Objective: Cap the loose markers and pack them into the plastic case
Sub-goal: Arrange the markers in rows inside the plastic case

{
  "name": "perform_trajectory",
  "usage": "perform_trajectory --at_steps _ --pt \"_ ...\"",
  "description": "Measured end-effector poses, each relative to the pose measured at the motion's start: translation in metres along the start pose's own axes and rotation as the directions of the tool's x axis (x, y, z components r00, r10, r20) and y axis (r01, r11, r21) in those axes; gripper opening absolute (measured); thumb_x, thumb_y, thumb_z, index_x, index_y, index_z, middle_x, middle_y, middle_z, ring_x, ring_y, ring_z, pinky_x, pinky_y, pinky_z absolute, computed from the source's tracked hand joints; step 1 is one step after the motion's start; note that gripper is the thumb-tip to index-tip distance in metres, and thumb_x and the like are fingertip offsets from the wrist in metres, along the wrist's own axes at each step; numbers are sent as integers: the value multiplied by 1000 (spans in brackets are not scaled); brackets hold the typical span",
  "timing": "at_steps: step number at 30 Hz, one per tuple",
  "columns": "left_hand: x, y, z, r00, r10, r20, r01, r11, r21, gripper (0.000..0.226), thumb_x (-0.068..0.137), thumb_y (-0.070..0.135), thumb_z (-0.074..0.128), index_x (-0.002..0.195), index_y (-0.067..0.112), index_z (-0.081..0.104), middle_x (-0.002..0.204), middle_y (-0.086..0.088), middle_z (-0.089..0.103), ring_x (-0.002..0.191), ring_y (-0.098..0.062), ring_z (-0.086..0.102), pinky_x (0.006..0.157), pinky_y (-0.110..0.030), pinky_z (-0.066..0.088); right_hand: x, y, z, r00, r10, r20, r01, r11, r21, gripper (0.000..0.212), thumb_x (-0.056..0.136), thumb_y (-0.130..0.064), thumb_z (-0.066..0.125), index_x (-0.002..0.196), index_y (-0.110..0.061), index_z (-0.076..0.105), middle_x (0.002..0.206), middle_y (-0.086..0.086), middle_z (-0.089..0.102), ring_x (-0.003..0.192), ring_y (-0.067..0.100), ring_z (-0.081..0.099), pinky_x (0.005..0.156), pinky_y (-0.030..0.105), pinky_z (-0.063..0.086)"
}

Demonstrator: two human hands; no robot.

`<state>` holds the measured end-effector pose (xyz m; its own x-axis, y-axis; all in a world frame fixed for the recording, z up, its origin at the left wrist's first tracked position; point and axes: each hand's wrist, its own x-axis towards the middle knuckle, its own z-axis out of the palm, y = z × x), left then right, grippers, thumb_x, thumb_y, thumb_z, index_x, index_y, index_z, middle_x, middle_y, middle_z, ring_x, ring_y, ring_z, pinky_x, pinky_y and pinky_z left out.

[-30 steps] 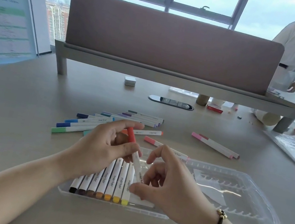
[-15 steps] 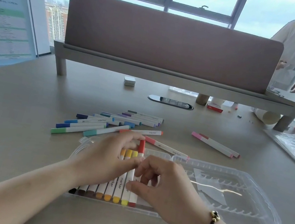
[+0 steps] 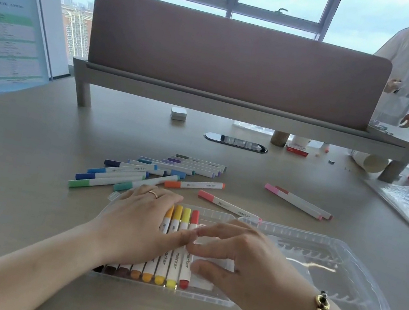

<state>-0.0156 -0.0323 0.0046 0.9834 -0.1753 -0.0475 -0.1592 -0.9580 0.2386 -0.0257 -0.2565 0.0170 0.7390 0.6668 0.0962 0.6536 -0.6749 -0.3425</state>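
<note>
Pressing flat on packed markers (image 3: 175, 261) in plastic case (image 3: 203, 297): left hand (image 3: 142, 228), grip released. Right hand (image 3: 246, 268) at 3 o'clock, fingers loosely curled, grasping nothing. Loose markers (image 3: 140, 173) on surface (image 3: 18, 163), 12 o'clock.

The word "marker" runs along the packed markers (image 3: 175, 261) in the plastic case (image 3: 203, 297). The loose markers (image 3: 194, 184) bear it too. The poster's (image 3: 6, 18) print is illegible.

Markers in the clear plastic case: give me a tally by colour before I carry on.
Black marker: 1
Brown markers: 2
Orange markers: 2
Yellow markers: 2
Red marker: 1
Total in the clear plastic case: 8
</note>
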Motion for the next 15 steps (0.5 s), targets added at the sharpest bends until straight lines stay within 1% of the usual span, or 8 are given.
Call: perform_trajectory --at_steps 4,8,11,15 --pt "0 -2 -1 999 -4 46 2 999 34 97 72 94 22 154 41 13 162 17 16 149 -8 13 120 -38 18 -1 2 -2 998 -13 54 15 999 -37 37 95 -58 52 131 -52 56 145 -32 43 138 -7 30 117 31 26" --pt "0 -3 -1 997 -15 74 11 998 55 97 72 94 22 154 42 10 163 17 12 150 -8 10 120 -38 14 -1 3 -2 996 -24 89 30 998 -64 39 93 -63 49 130 -52 55 148 -32 38 139 -5 27 117 38 25" --pt "0 -3 0 995 -22 93 15 998 68 96 73 93 19 154 43 5 164 17 7 151 -9 5 121 -38 10 -1 4 -2 996 -23 89 28 999 -46 40 93 -64 48 130 -53 55 148 -32 38 139 -6 27 117 39 25" --pt "0 -4 1 995 -29 101 22 997 72 98 71 95 16 154 45 2 164 17 3 151 -10 4 121 -38 11 -1 5 -4 994 -30 109 35 998 -48 40 93 -62 49 132 -53 53 149 -33 35 140 -5 25 118 39 24"
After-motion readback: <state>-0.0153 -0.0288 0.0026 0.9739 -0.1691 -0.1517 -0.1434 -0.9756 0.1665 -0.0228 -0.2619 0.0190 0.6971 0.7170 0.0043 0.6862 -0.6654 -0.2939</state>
